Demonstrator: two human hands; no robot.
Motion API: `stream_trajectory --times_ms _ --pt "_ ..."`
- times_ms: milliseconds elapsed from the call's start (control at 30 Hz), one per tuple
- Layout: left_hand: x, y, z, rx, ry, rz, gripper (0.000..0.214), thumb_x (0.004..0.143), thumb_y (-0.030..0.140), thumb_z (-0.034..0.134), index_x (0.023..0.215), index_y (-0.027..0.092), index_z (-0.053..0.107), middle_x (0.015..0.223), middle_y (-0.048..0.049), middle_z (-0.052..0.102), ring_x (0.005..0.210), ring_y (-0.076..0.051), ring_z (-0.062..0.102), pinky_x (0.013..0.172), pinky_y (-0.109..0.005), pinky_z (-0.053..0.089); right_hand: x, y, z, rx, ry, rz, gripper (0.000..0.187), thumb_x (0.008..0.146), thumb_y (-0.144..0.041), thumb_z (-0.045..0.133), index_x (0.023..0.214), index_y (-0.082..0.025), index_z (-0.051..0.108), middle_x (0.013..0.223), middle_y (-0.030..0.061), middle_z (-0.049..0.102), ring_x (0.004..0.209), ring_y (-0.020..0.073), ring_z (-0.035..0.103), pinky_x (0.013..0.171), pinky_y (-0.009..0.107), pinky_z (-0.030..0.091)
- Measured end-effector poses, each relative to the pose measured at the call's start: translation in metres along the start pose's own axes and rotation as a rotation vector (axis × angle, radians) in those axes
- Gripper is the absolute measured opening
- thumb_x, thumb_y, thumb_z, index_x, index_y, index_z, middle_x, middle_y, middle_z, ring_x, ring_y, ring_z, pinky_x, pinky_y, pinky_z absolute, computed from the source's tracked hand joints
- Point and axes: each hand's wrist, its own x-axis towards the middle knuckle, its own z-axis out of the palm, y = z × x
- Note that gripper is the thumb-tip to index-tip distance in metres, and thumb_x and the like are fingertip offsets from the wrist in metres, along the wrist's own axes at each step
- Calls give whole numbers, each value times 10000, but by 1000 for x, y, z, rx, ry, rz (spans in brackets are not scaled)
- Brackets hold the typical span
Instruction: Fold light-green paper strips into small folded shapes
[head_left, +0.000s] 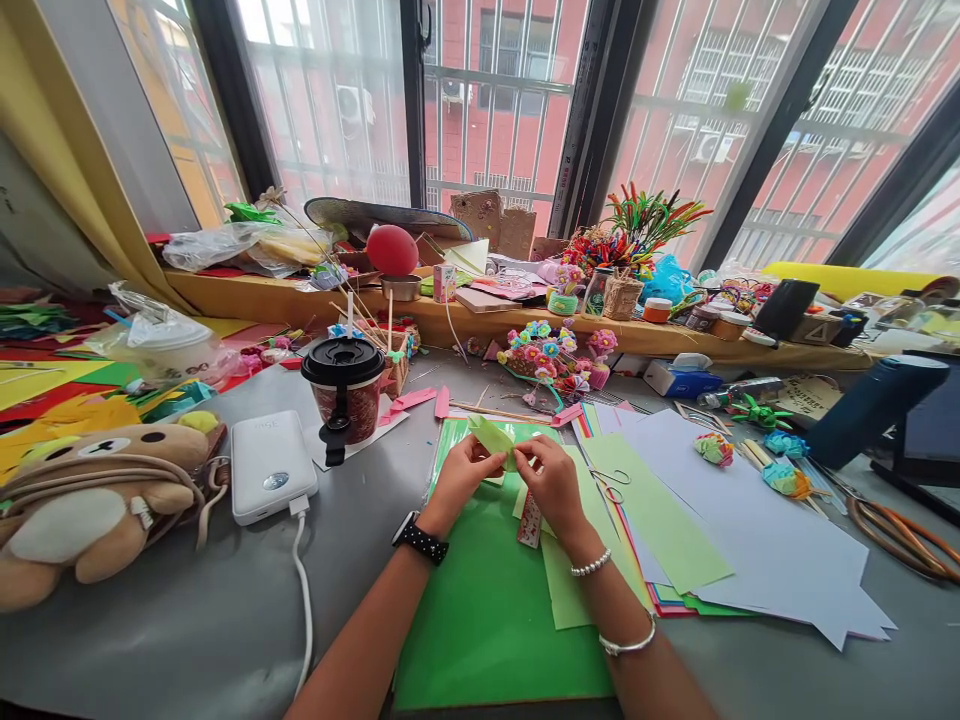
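From my remote view through the head camera, both forearms reach up from the lower edge and converge above a glossy green mat (480, 630). The left hand (463, 485) is angled inward, thumb and fingers pinched narrow on a folded light green paper (491, 436); the right hand (551, 485) meets it from the other side, fingers curled and tips closed on the paper's right edge. The paper lies between the two sets of fingertips, raised over the mat's far part — its pointed, leaf-like flap rises above the left thumb.

I note a dark, white-dotted watch band (424, 543) on the left wrist, and a beaded bracelet (591, 563) and a smooth metal bangle (628, 638) on the right arm. Below the right hand lies a narrow patterned strip (529, 522). Flat, matte light green sheets (566, 590) lie partly under the right forearm; to the right, thin scissor handles (613, 494) form loops beside overlapping white sheets (757, 520).
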Motion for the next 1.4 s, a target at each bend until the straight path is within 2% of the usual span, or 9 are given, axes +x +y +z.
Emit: stream_trajectory --times_ms 167,400,567,667,867,1000,1100,1233,1400 --pt "-1 2 0 -77 4 -47 367 528 285 687 820 112 548 774 -36 608 681 -132 568 632 -253 482 -4 0 2 -80 74 -127 198 775 -177 430 873 -158 600 775 63 582 726 166 513 662 282 431" --pt "0 1 -1 -152 39 -25 362 535 279 687 825 113 548 793 -36 608 743 -151 570 694 -282 474 -3 -1 1 -140 -5 -278 349 768 -107 409 1085 -202 517 875 54 588 825 180 505 718 293 435" --pt "-1 4 1 -200 38 -22 341 533 262 690 810 109 561 793 -35 613 775 -161 571 738 -294 465 -3 -2 0 -156 -14 -275 372 759 -90 409 1104 -191 505 920 59 579 851 183 496 748 304 431" --pt "-2 5 1 -235 28 -29 314 582 291 656 820 106 566 777 -39 622 758 -161 583 751 -306 464 -3 -1 0 -145 -12 -266 377 757 -91 412 1105 -205 504 938 55 575 863 182 494 755 304 431" --pt "-1 5 0 -232 76 -67 260 614 304 631 772 104 577 734 -52 640 719 -167 599 736 -315 474 -3 0 1 -105 -36 -247 351 752 -101 422 1059 -223 540 955 54 578 872 184 502 759 317 430" --pt "-1 5 -1 -228 74 -69 258 596 280 646 778 106 592 753 -52 645 743 -167 596 740 -299 471 -2 -4 0 72 -16 -119 271 769 -175 424 990 -207 577 920 63 586 840 175 520 691 292 459" --pt "-1 4 -2 -227 45 -60 263 595 276 649 799 116 605 803 -56 643 777 -173 589 744 -299 469 0 -6 -2 275 -4 82 228 778 -282 427 884 -183 603 835 60 599 749 158 547 562 242 470" --pt "-1 3 -2 -220 -11 -49 247 603 263 649 808 128 621 862 -57 634 835 -174 566 753 -288 463 2 -1 -1 461 -44 328 264 725 -385 485 739 -147 597 677 43 600 621 147 546 514 245 468" --pt "-2 4 -2 -211 -18 -73 248 589 262 659 796 129 637 887 -64 631 882 -188 541 763 -293 455 3 3 1 579 -125 429 263 668 -388 545 686 -131 599 622 29 578 573 128 519 501 237 455"
